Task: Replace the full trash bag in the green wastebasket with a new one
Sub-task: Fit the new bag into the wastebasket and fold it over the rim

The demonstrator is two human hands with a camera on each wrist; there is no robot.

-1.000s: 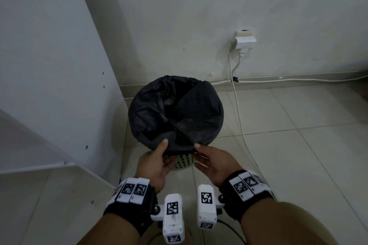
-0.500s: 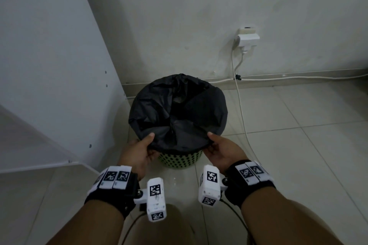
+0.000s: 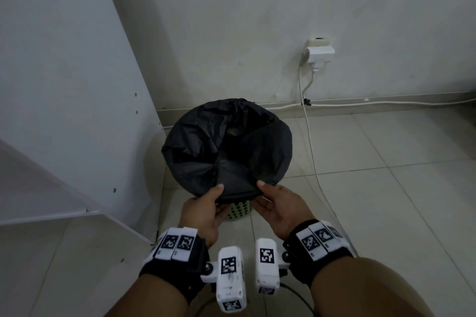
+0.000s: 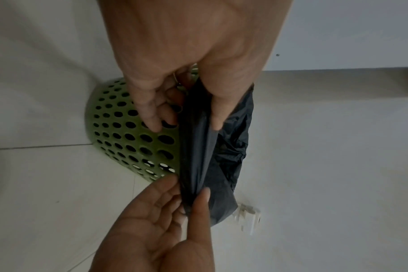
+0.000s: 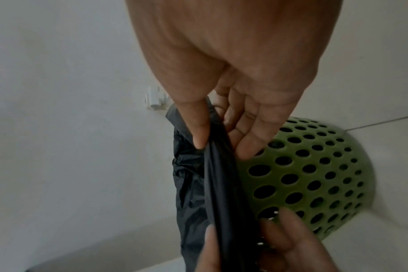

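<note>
Two white cables point(image 3: 311, 152) run beside the green wastebasket point(image 3: 240, 211).

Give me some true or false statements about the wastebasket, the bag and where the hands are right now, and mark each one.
1. Both hands pinch the near edge of the black trash bag. True: the left hand and the right hand each have a thumb on top of the bag's edge.
2. The green wastebasket has solid walls. False: its wall is full of round holes.
3. The wastebasket stands on a table. False: it stands on the tiled floor, near the wall.
4. A white cable runs down from a wall plug to the floor. True.
5. The right hand is holding the cable. False: it holds the bag.
</note>
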